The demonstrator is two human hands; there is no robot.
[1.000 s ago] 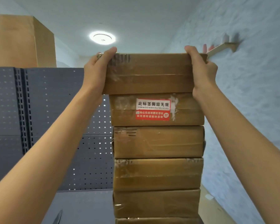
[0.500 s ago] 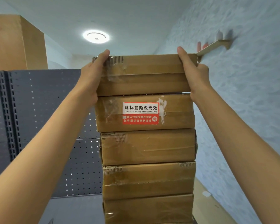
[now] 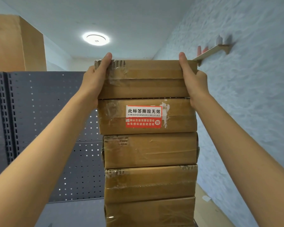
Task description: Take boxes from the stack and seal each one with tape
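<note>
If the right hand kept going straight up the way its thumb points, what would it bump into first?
Probably nothing close: above the right hand, which grips the top box, only the ceiling shows. The wall shelf sits off to the right; depth is unclear.

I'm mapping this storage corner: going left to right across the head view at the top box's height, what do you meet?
Grey pegboard shelving → left hand → top box → right hand → wall shelf → textured wall.

Both hands grip the top box (image 3: 144,79) of the cardboard stack (image 3: 150,182), left hand (image 3: 95,81) at its left end, right hand (image 3: 193,81) at its right, thumbs on the front face. The box below carries a red-and-white label (image 3: 143,116).
</note>
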